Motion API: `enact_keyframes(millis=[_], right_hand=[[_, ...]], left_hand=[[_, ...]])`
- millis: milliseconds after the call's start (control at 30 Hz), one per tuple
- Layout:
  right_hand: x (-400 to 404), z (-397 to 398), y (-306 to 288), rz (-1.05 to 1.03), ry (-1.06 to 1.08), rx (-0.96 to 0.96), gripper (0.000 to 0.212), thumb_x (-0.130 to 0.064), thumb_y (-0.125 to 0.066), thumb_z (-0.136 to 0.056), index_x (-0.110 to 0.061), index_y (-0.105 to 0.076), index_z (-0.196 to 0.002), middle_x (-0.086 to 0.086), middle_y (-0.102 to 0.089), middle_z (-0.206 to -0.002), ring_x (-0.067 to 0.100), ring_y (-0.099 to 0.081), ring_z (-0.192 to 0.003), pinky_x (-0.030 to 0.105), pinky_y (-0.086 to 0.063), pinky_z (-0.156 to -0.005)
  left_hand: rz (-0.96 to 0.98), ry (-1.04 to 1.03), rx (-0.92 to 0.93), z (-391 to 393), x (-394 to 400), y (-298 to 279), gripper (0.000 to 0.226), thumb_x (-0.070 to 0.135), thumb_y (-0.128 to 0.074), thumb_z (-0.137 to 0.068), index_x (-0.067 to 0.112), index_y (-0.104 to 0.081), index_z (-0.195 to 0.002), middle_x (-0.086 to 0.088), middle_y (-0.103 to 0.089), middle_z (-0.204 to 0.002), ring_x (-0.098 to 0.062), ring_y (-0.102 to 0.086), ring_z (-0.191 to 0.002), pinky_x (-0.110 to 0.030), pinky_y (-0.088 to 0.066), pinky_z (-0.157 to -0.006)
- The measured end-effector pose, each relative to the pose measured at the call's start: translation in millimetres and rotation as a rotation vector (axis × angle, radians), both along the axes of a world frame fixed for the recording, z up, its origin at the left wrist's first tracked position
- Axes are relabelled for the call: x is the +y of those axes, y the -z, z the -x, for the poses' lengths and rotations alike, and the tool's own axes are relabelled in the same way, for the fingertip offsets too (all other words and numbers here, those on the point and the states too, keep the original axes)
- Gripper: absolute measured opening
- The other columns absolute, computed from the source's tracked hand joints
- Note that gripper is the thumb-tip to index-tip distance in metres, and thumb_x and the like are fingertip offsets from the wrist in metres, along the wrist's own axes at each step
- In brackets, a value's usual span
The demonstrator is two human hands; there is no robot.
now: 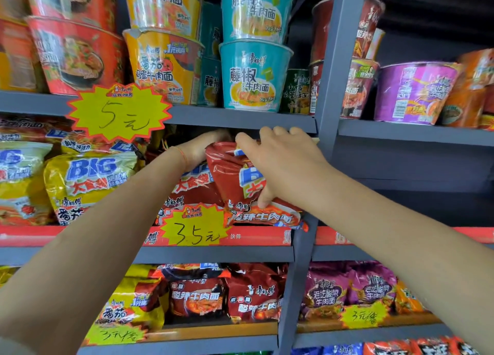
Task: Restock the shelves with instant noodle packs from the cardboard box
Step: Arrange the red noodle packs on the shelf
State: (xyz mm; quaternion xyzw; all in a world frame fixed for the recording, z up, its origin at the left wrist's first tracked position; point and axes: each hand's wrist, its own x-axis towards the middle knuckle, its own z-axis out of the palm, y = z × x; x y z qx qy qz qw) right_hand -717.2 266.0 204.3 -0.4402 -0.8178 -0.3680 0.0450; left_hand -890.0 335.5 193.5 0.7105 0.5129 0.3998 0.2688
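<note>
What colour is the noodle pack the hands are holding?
Red, with blue and white lettering; the noodle pack shows best in the head view.

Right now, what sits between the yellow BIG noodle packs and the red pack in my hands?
In the head view, red BIG noodle packs on the shelf, crossed by your left forearm, lie between the yellow BIG packs and the held red pack.

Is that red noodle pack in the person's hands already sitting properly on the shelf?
Not yet. The red pack leans tilted, its bottom corner overhanging the shelf edge, gripped by the right hand.
</note>
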Motion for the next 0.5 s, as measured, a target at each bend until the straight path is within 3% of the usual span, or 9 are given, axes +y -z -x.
enact_keyframes(millis=[67, 267, 400, 500], right_hand=[[0, 2, 6, -0.089, -0.024, -0.032, 0.113, -0.053, -0.089, -0.057, -0.017, -0.024, -0.142, 0.011, -0.052, -0.114, 0.029, -0.052, -0.105, 0.039, -0.036, -0.081], [16, 1, 17, -0.207, -0.073, -0.058, 0.113, -0.052, -0.089, -0.057, -0.017, -0.026, -0.145, 0.011, -0.052, -0.112, 0.028, -0.052, -0.102, 0.039, -0.038, -0.082], [25, -11, 19, -0.113, -0.032, -0.028, 0.113, -0.055, -0.087, -0.060, -0.017, -0.024, -0.146, 0.012, -0.051, -0.119, 0.030, -0.052, -0.108, 0.040, -0.041, -0.087], [32, -14, 10, 0.047, 0.027, -0.026, 0.112, -0.059, -0.086, -0.059, -0.018, -0.026, -0.145, 0.013, -0.050, -0.123, 0.032, -0.051, -0.114, 0.040, -0.041, -0.089]], left_hand=[[0.059, -0.027, -0.073, 2, 4, -1, 0.027, 0.014, -0.037, -0.106, 0.012, -0.055, -0.086, -0.006, -0.058, -0.082, -0.013, -0.055, -0.072, -0.019, -0.048, -0.064], [0.078, -0.087, -0.178, -2, 9, -4, 0.032, 0.010, -0.039, -0.104, 0.013, -0.051, -0.074, -0.002, -0.059, -0.061, -0.013, -0.054, -0.060, -0.010, -0.041, -0.041], [0.116, -0.059, -0.248, -3, 11, -1, 0.030, 0.020, -0.042, -0.102, 0.014, -0.057, -0.077, -0.001, -0.066, -0.060, -0.014, -0.061, -0.056, -0.022, -0.048, -0.060], [0.109, -0.072, -0.198, -5, 11, 1, 0.028, 0.021, -0.040, -0.101, 0.015, -0.055, -0.078, -0.005, -0.059, -0.069, -0.016, -0.056, -0.059, -0.022, -0.045, -0.060]])
